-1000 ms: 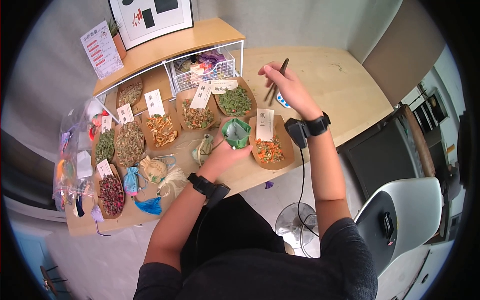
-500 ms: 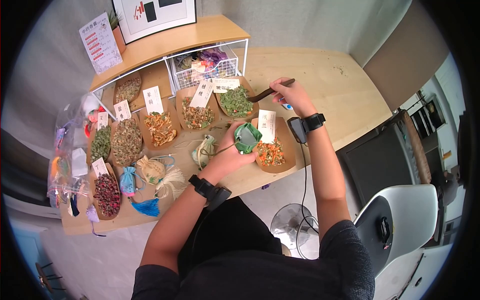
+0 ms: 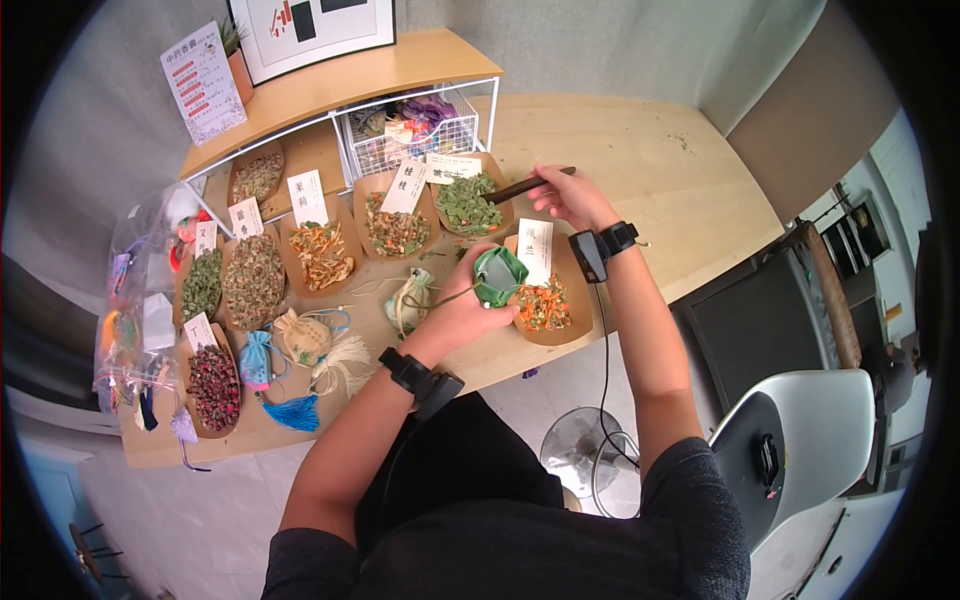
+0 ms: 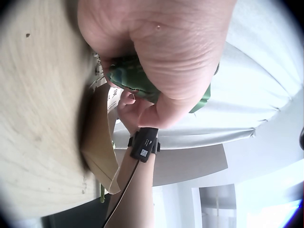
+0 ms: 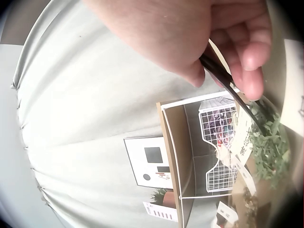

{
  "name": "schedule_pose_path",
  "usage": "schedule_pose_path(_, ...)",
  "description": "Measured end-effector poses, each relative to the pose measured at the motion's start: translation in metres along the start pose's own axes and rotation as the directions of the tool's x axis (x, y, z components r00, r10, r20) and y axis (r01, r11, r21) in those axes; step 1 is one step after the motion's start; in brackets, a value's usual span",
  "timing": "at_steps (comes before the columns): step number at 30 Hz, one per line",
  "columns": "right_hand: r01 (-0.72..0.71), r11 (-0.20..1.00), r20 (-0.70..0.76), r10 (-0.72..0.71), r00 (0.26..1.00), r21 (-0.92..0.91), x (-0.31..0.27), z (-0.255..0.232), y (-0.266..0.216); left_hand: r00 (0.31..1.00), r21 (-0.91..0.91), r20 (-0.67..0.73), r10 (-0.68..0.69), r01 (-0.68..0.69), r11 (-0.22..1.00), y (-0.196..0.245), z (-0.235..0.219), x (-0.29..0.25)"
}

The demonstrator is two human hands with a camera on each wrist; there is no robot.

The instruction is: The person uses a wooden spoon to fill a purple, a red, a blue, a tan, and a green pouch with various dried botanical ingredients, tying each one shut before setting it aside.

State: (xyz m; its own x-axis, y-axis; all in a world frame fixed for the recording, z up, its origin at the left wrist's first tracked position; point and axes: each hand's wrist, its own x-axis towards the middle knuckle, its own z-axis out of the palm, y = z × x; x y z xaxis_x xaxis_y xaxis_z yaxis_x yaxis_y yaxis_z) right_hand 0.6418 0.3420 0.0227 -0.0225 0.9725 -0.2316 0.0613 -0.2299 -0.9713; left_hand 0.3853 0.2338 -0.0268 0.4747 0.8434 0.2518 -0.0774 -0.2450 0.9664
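My left hand (image 3: 462, 312) grips a small green pouch (image 3: 500, 278), its mouth facing up and a cord trailing from it. In the left wrist view, thumb and fingers wrap the shiny green fabric (image 4: 133, 78). My right hand (image 3: 570, 198) pinches dark slender tongs (image 3: 525, 187) whose tips reach into a brown paper tray of dried green leaves (image 3: 465, 205). Their tips sit among the leaves (image 5: 270, 152) in the right wrist view. Below the right hand, another paper tray (image 3: 575, 270) holds orange and green herb bits, partly covered by the pouch.
More labelled herb trays stand left, including dark red buds (image 3: 215, 388) and orange pieces (image 3: 320, 258). Tied sachets (image 3: 302, 338) and a pale green pouch (image 3: 408, 303) lie near the front. A wooden shelf (image 3: 350, 90) with a wire basket (image 3: 415, 140) stands behind.
My right hand has come down and brought the tongs from above the table into the green leaves, then pushed in a little further left. The left hand with the pouch has shifted slightly right.
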Motion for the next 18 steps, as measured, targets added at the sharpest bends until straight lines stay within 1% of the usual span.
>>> schedule_pose_path(4,0.051,0.994,0.068,-0.045,0.997,-0.094,0.009,0.003,-0.002,0.999,0.034,-0.035,-0.019,0.02,0.999,-0.002,0.001,0.001)
schedule_pose_path(7,0.064,0.989,0.057,-0.057,0.997,-0.132,0.012,0.009,-0.004,0.997,0.039,-0.069,-0.047,0.05,0.998,-0.002,0.001,0.003)
schedule_pose_path(10,0.084,0.986,0.088,-0.071,0.994,-0.147,0.015,0.015,-0.004,0.993,0.074,-0.1,-0.059,0.067,0.995,-0.005,-0.001,0.004)
schedule_pose_path(13,0.133,0.99,0.089,-0.129,0.988,-0.039,0.021,0.017,0.002,0.992,0.144,-0.115,-0.05,0.066,0.987,-0.008,-0.002,0.005)
schedule_pose_path(15,0.141,0.99,0.085,-0.14,0.987,-0.015,0.023,0.016,0.002,0.992,0.169,-0.116,-0.055,0.074,0.983,-0.01,-0.003,0.006)
schedule_pose_path(18,0.168,0.985,0.088,-0.171,0.981,0.044,0.023,0.013,-0.002,0.984,0.138,-0.167,-0.055,0.078,0.987,-0.006,0.0,0.006)
